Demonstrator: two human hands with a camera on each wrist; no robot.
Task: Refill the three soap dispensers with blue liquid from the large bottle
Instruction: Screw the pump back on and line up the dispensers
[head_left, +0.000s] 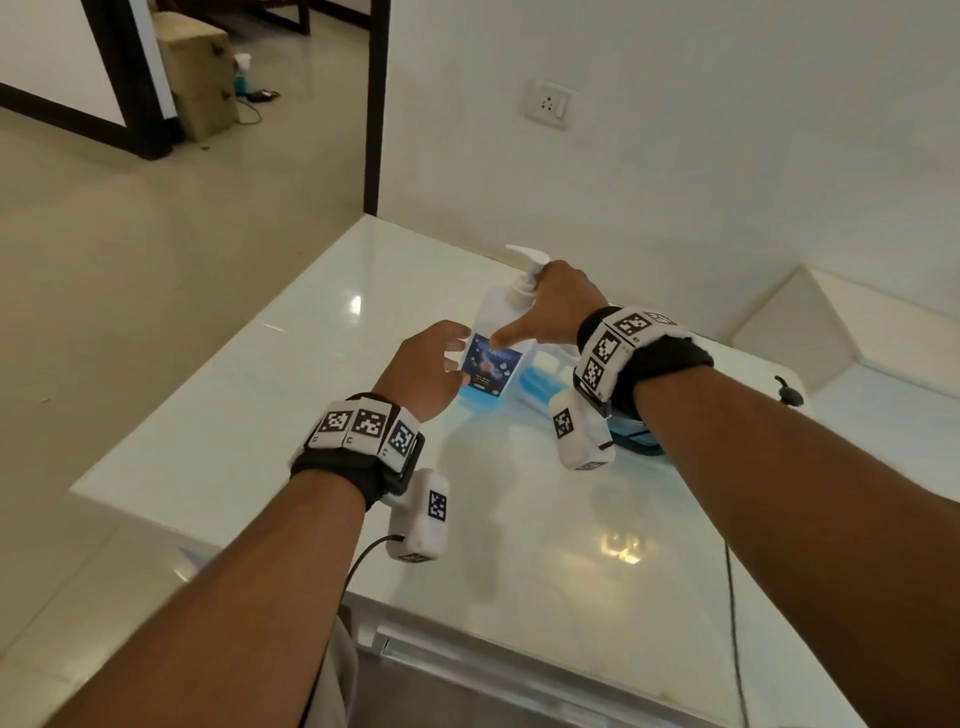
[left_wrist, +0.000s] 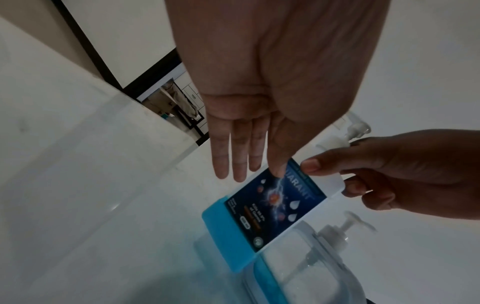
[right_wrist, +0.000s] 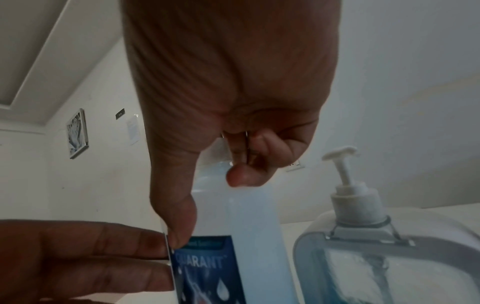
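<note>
A tall clear pump bottle (head_left: 491, 364) with a dark blue label stands on the white table (head_left: 260, 415); blue liquid shows only near its base (left_wrist: 228, 236). My right hand (head_left: 556, 306) is over its shoulder, fingers (right_wrist: 249, 164) curled at the neck and the thumb lying on the label's top edge. My left hand (head_left: 431, 364) reaches the bottle's left side with straight fingers (left_wrist: 241, 154); its thumb tip touches the label. Just right of the bottle stands a clear dispenser (right_wrist: 363, 257) with a white pump (right_wrist: 342, 170), half hidden behind my right wrist in the head view.
The wall with a socket (head_left: 549, 104) rises right behind the bottles. The table's left edge (head_left: 218, 358) drops to the floor. A black cable (head_left: 732, 623) runs along the right side and a small dark object (head_left: 789, 395) lies at the far right.
</note>
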